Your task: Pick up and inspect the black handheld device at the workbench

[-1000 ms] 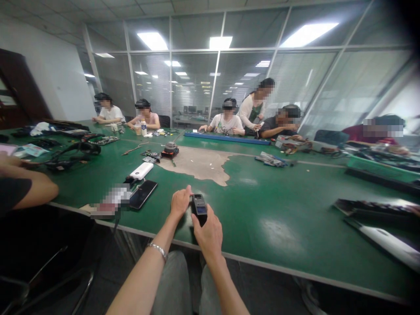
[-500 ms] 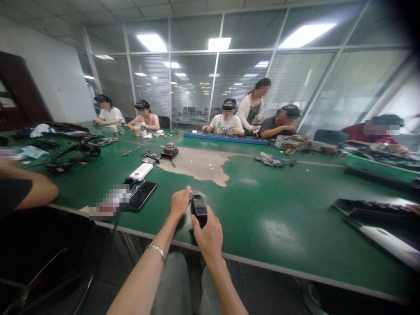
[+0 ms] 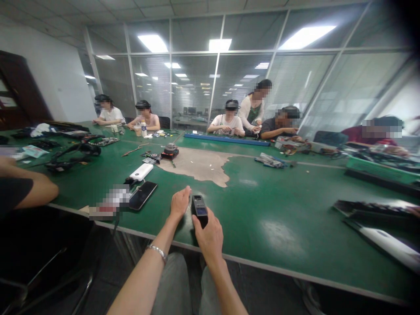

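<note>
My right hand (image 3: 210,232) is closed on the near end of a small black box-shaped device (image 3: 198,204) with a little bluish screen on its top face. Thumb and fingers grip it from either side, just above the green tabletop (image 3: 249,218) or resting on it. To the device's left, a narrow gap away, my left hand (image 3: 180,204) lies at the table with nothing visible in it. One of its fingertips stretches forward; its other fingers are partly hidden. A silver bracelet circles my left wrist.
Left of my hands lie a black phone (image 3: 143,195), a white power bank (image 3: 141,172) and a blurred-out packet. Ahead are a brown sheet (image 3: 200,164) and a small red-black device (image 3: 169,151). A green basket (image 3: 380,168) stands right. Several people sit around the table.
My hands and the device stay almost where they were. Across the table, the seated person in white has brought their hands closer together.
</note>
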The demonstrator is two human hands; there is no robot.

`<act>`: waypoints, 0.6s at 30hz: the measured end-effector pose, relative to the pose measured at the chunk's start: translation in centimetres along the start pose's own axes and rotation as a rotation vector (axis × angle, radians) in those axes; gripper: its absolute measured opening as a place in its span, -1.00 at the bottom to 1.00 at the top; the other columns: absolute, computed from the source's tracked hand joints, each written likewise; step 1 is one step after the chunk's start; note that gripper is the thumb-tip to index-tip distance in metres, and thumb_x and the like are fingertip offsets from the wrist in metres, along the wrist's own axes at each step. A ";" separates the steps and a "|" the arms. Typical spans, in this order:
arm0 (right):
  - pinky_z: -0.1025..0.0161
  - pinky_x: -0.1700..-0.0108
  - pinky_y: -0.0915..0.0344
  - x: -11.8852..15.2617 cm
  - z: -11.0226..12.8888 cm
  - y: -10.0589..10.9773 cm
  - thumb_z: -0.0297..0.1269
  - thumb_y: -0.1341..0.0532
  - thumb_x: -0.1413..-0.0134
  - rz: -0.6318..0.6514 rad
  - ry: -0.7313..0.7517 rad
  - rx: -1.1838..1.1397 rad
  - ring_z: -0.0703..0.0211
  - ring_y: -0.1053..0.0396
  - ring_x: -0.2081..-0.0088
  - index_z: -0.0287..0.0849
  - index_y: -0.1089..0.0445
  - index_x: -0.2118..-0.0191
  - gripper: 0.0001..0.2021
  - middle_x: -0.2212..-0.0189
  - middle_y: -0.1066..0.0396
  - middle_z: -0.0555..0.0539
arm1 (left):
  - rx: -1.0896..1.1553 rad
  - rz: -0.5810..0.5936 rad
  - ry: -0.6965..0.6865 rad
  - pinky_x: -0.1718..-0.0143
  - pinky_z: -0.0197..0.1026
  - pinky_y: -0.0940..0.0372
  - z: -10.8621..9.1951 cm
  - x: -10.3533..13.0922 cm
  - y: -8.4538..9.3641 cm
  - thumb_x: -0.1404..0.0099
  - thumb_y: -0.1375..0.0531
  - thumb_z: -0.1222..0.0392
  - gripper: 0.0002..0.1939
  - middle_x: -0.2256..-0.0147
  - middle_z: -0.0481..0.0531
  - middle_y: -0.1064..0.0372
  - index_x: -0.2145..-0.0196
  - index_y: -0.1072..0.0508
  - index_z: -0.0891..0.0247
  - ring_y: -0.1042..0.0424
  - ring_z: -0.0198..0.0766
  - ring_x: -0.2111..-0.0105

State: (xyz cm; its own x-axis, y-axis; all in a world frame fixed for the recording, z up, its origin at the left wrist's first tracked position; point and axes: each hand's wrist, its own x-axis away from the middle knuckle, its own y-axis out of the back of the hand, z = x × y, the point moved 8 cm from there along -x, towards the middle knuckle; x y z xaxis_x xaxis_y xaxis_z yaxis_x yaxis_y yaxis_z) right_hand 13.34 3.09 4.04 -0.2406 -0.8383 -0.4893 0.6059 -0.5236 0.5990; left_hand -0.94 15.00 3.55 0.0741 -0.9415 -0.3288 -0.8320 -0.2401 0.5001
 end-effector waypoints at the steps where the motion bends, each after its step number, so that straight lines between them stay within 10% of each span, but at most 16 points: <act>1: 0.13 0.00 -0.21 -0.1 0.0 0.0 -0.08 -0.12 -0.14 0.003 -0.004 -0.017 0.02 -0.36 0.07 -0.20 -0.28 -0.09 -0.55 0.07 -0.43 -0.17 | 0.000 -0.004 0.006 0.01 -0.20 -0.27 0.0 0.0 0.1 -0.42 0.19 -0.10 -0.41 0.13 0.11 -0.53 0.15 -0.56 0.21 -0.47 -0.19 0.09; 11: 0.15 -0.02 -0.22 -1.9 0.0 3.3 0.02 -0.12 -0.11 -0.114 -0.070 -0.249 0.04 -0.36 0.02 -0.18 -0.28 -0.11 -0.48 0.01 -0.40 -0.18 | 0.042 -0.035 0.009 -0.06 -0.18 -0.25 0.5 -0.2 0.2 -0.38 0.11 0.17 -0.57 0.07 0.03 -0.50 0.04 -0.50 0.19 -0.44 -0.23 0.04; 18: 0.13 0.01 -0.23 -2.2 -5.0 4.8 0.07 -0.12 -0.07 -0.162 -0.167 -0.095 -0.02 -0.36 0.04 -0.19 -0.29 -0.10 -0.44 0.04 -0.41 -0.20 | 0.046 -0.036 -0.044 -0.06 -0.22 -0.25 0.6 -0.4 0.1 -0.30 0.07 0.22 -0.60 0.14 0.01 -0.53 0.31 -0.59 0.20 -0.44 -0.26 0.06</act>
State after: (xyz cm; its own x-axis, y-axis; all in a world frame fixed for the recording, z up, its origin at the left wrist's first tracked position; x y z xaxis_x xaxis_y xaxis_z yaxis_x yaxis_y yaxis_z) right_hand 20.60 3.21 4.78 -0.4574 -0.7621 -0.4583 0.6156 -0.6433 0.4552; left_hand -1.39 15.52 3.26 0.0806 -0.9210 -0.3812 -0.8537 -0.2612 0.4504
